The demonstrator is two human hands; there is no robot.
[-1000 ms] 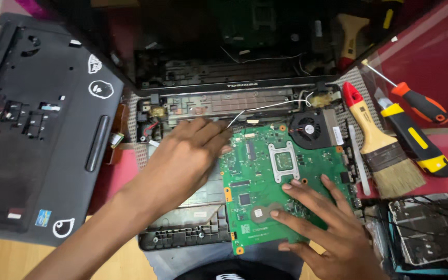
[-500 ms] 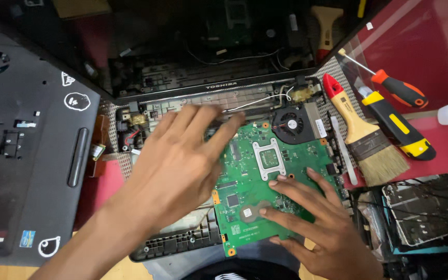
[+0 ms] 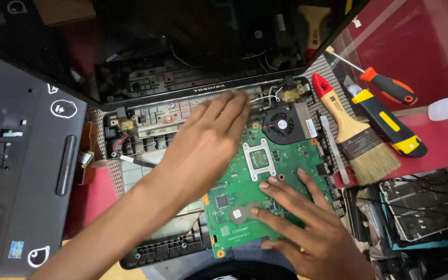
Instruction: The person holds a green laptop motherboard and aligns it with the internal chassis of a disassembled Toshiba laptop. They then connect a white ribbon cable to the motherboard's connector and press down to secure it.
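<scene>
The table (image 3: pixel 442 57) was red and full of tools and laptop parts. An open laptop shell (image 3: pixel 151 124) sat in the middle, with its dark screen part leaning up behind it. A green board (image 3: pixel 245 207) lay in the right half of the shell, a bit tilted, with its long side going from the near left edge up to the far right. A round black fan (image 3: pixel 282 124) sat at the board's far corner. The left hand (image 3: pixel 203 150) reached across from the left, flat and wide, fingers straight out. Its fingertips were at the far edge of the board, near the wires (image 3: pixel 265 96) by the hinge. It held nothing. The right hand (image 3: pixel 307 228) lay flat on the near part of the board, fingers spread and pressing down. It held nothing too. So the board was right under both hands, and the right hand covered more of it. A brush (image 3: pixel 356 135), a red screwdriver (image 3: pixel 385 85) and a yellow and black knife (image 3: pixel 390 124) lay to the right. A black cover (image 3: pixel 22 171) with white stickers lay to the left.
</scene>
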